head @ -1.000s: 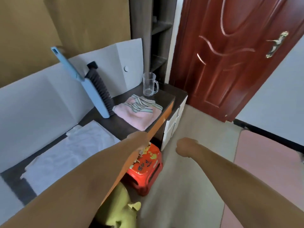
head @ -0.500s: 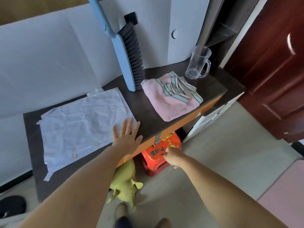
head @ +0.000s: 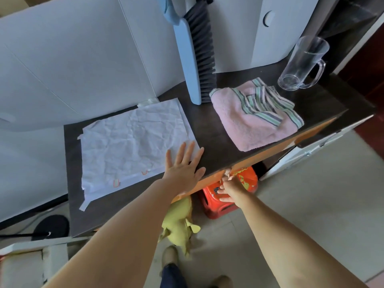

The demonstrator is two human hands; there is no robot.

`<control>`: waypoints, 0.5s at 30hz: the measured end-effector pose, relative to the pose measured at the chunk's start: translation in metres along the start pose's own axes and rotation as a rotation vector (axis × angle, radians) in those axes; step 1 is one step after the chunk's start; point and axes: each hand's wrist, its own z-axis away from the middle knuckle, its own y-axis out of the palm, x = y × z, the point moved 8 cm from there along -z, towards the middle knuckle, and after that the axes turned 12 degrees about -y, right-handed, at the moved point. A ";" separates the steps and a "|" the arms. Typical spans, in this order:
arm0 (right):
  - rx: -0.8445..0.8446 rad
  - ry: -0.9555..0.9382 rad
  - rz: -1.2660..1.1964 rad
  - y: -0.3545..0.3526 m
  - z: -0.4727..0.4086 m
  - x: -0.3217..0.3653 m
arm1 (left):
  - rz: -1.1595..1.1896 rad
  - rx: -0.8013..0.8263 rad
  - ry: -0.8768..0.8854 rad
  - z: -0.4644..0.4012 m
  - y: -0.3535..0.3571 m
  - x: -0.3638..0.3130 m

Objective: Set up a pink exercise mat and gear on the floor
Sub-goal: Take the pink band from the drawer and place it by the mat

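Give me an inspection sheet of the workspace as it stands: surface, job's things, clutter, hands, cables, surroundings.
Surface: dark desk top with orange front edge; crumpled white paper taped on it.
Job's things: pink towel folded on the desk with a striped cloth on top; no mat in view.
Clutter: blue brush upright against the white panel; clear glass mug; red stool and yellow plush toy under the desk.
Hands: left hand flat on the desk edge, fingers spread; right hand at the underside of the front edge, grip unclear.
Cables: nothing seen.
Surroundings: tiled floor, white drawer unit at right.
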 end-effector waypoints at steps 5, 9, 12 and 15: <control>0.043 0.009 0.052 -0.003 0.004 -0.008 | 0.003 0.007 -0.014 -0.003 0.002 0.000; 0.047 0.062 0.121 -0.018 0.022 -0.031 | -0.003 -0.005 -0.021 -0.003 0.000 0.002; 0.012 0.100 0.180 -0.038 0.048 -0.055 | -0.014 -0.010 -0.021 -0.001 -0.001 0.000; -0.027 0.155 0.153 -0.060 0.076 -0.083 | -0.022 -0.015 -0.023 0.001 -0.002 0.000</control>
